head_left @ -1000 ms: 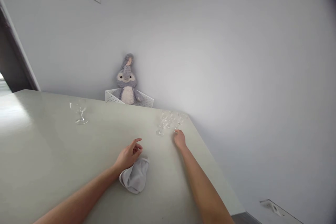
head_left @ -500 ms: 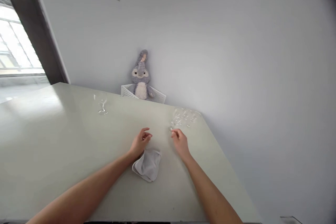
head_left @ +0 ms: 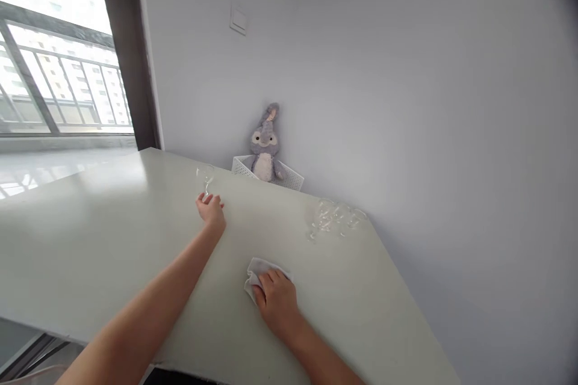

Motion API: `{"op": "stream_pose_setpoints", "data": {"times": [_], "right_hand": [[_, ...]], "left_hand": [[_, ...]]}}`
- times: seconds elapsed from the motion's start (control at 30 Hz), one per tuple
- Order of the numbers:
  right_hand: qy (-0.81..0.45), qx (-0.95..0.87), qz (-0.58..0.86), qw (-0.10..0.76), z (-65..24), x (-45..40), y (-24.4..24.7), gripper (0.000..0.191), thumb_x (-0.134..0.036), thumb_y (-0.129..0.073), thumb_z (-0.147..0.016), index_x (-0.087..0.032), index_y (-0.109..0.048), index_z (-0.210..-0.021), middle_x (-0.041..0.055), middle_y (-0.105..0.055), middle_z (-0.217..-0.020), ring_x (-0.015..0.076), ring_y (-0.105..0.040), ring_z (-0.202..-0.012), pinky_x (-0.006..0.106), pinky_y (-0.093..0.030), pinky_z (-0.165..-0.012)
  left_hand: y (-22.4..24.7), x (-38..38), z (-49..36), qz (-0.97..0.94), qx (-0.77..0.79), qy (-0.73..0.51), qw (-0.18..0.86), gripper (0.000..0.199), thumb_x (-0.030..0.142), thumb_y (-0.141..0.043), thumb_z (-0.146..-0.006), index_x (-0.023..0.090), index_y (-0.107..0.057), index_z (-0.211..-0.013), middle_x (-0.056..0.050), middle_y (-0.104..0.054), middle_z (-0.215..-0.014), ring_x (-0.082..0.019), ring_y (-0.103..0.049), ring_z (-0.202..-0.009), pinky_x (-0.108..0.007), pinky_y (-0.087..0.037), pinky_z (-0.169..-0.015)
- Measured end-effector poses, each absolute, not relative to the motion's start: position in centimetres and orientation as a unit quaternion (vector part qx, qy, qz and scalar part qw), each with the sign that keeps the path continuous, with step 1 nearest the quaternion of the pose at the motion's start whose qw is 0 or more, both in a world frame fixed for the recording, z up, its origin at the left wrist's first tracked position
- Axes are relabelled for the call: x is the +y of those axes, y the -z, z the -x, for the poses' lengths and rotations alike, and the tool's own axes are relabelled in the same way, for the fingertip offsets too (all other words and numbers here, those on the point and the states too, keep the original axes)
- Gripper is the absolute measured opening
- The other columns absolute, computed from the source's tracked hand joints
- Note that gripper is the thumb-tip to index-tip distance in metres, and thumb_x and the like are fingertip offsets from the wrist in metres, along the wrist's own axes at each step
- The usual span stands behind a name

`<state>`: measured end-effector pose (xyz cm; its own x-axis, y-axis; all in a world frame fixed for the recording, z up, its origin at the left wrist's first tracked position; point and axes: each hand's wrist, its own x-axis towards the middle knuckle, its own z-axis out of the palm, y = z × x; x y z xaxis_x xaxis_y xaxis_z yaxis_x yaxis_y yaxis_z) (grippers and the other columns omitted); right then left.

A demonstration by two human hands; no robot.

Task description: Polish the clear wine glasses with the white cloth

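On the left part of the pale table stands a clear stemmed glass (head_left: 205, 178), upright. My left hand (head_left: 211, 210) is at its foot, fingers curled around the low stem. Nearer to me, my right hand (head_left: 276, 298) rests on a crumpled light grey cloth (head_left: 259, 266), its fingers bent and pressed into the fabric. Part of the cloth is hidden beneath that hand. Several clear glasses (head_left: 332, 216) are clustered near the table's right back edge, overlapping so that single ones are hard to tell apart.
The pale table (head_left: 217, 301) meets a plain wall on the right. Behind its back edge, a grey plush toy (head_left: 264, 147) sits in a white perforated basket (head_left: 292, 178). A window with railings is at the left.
My left hand has moved left and forward to the single glass. My right hand has left the clustered glasses and come back onto the cloth. The view has turned left.
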<state>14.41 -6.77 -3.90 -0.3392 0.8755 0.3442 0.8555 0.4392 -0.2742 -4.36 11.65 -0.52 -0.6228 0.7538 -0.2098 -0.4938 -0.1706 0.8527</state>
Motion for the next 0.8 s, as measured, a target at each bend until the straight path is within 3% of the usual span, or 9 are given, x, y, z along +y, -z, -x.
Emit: {"op": "stream_pose_setpoints", "data": {"times": [0.13, 0.27, 0.47, 0.67, 0.8], "right_hand": [[-0.024, -0.814, 0.523, 0.249, -14.6, -6.7, 4.1, 0.011, -0.027, -0.048, -0.081, -0.023, -0.057, -0.076, 0.0032, -0.06, -0.08, 0.0198, -0.053, -0.077, 0.031, -0.041, -0.064], [-0.022, -0.813, 0.523, 0.254, -14.5, -6.8, 4.2, 0.009, -0.026, -0.049, -0.08, -0.024, -0.055, -0.075, 0.0028, -0.06, -0.08, 0.0199, -0.054, -0.077, 0.03, -0.04, -0.063], [-0.028, -0.812, 0.523, 0.257, -14.6, -6.7, 4.1, 0.011, -0.025, -0.048, -0.081, -0.023, -0.054, -0.071, 0.0018, -0.059, -0.077, 0.019, -0.053, -0.074, 0.028, -0.038, -0.06], [-0.052, -0.806, 0.526, 0.267, -14.7, -6.8, 4.3, 0.013, -0.025, -0.047, -0.081, -0.023, -0.053, -0.07, 0.0012, -0.058, -0.076, 0.018, -0.052, -0.074, 0.027, -0.038, -0.062], [-0.122, -0.774, 0.527, 0.329, -15.0, -6.3, 4.4, 0.014, -0.025, -0.049, -0.079, -0.022, -0.055, -0.067, 0.0007, -0.056, -0.071, 0.0161, -0.05, -0.07, 0.026, -0.037, -0.064]], "left_hand": [[-1.2, 14.6, 7.2, -0.063, 0.414, -0.749, 0.513, 0.047, 0.046, -0.025, -0.086, 0.025, -0.015, -0.127, -0.009, -0.057, -0.092, -0.011, -0.06, -0.069, -0.024, -0.049, -0.061], [-1.5, 15.9, 8.8, -0.015, 0.356, -0.736, 0.576, 0.052, 0.054, -0.006, -0.085, 0.025, -0.009, -0.128, -0.016, -0.053, -0.102, -0.016, -0.063, -0.078, -0.03, -0.051, -0.061], [-0.8, 17.2, 9.8, 0.013, 0.241, -0.742, 0.625, 0.049, 0.061, -0.016, -0.081, 0.023, -0.031, -0.108, -0.018, -0.048, -0.11, -0.022, -0.06, -0.093, -0.035, -0.053, -0.064], [-1.2, 17.7, 10.0, 0.038, 0.206, -0.748, 0.629, 0.038, 0.058, -0.027, -0.082, 0.02, -0.032, -0.09, -0.017, -0.045, -0.111, -0.021, -0.057, -0.098, -0.032, -0.055, -0.064], [-1.8, 16.8, 8.4, 0.023, 0.214, -0.73, 0.649, 0.029, 0.048, -0.037, -0.084, 0.019, -0.034, -0.083, -0.014, -0.046, -0.109, -0.02, -0.057, -0.099, -0.028, -0.055, -0.065]]}}
